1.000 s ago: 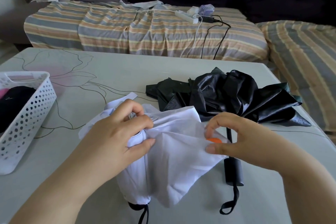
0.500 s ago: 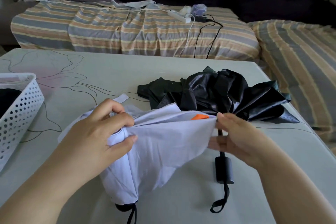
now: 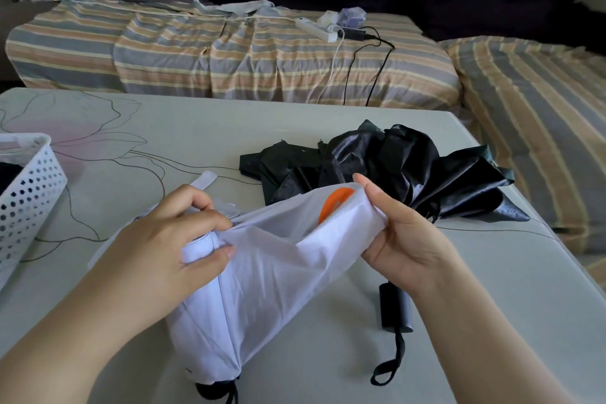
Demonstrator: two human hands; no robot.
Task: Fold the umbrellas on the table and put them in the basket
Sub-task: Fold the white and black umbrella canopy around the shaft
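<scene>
While the white umbrella [image 3: 249, 298] is lying on the near part of the table [image 3: 492, 305], the left hand [image 3: 170, 249] is gripping its rolled body and the right hand [image 3: 396, 233] is pinching a loose fold of its canopy, pulling the cloth taut between them. Just beyond, the black umbrella [image 3: 403, 170] is sprawling unfolded, its handle [image 3: 395, 307] pointing toward the viewer. At the left edge the white basket [image 3: 29, 193] is sitting, something dark inside. Farther back, a striped sofa [image 3: 229, 52] is carrying a power strip [image 3: 316, 29].
</scene>
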